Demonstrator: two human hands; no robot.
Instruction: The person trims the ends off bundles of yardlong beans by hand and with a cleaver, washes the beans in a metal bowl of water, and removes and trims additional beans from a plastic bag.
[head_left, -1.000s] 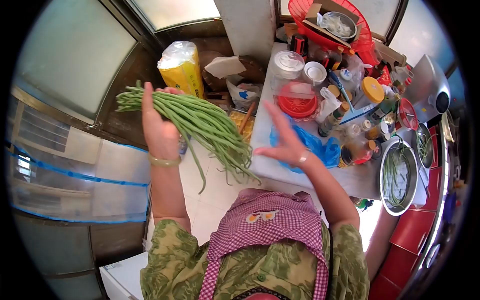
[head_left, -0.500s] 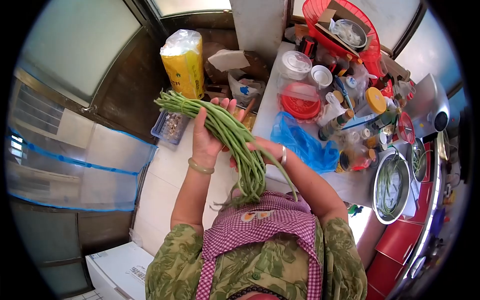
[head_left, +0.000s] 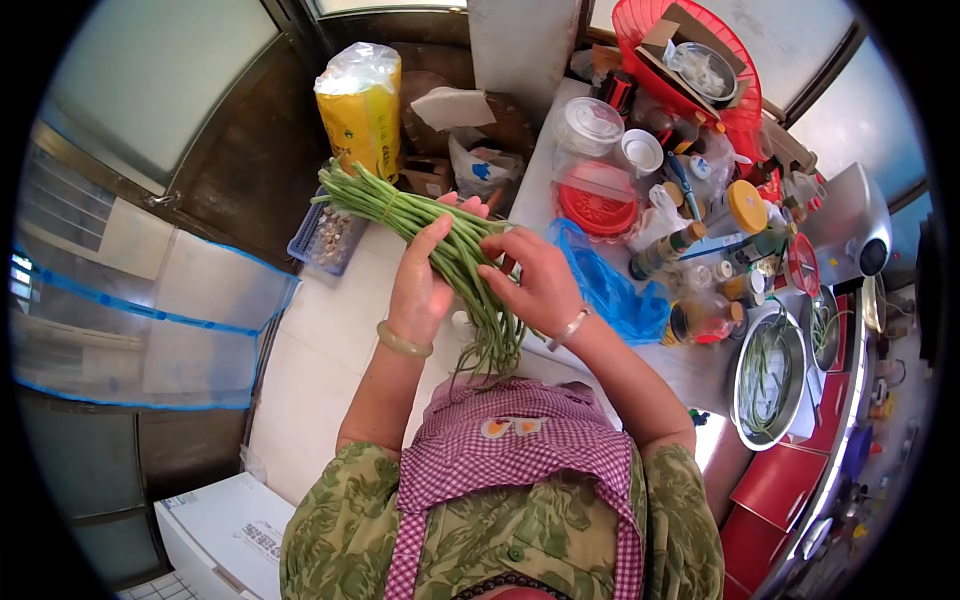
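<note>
A bundle of long green beans (head_left: pixel 390 203), with a band near its upper end, slants across the middle of the view. My left hand (head_left: pixel 425 280) is closed round the bundle from below, thumb on the near side and fingertips showing beyond it. My right hand (head_left: pixel 535 285) lies on the beans' lower right part, fingers bent and pinching at some strands. The loose lower ends hang down over the checked apron (head_left: pixel 510 470).
On the table (head_left: pixel 540 185) at the right are a blue plastic bag (head_left: pixel 610 290), a red-lidded container (head_left: pixel 597 200), jars and bottles. Metal bowls (head_left: pixel 768 378) with green strands sit far right. A blue basket (head_left: pixel 330 236) and yellow pack (head_left: pixel 362 115) stand at the left.
The bundle came from the left to the middle and turned as my left hand moved right. My right hand, empty and spread at first, came to the beans, went under them, and now grips from above.
</note>
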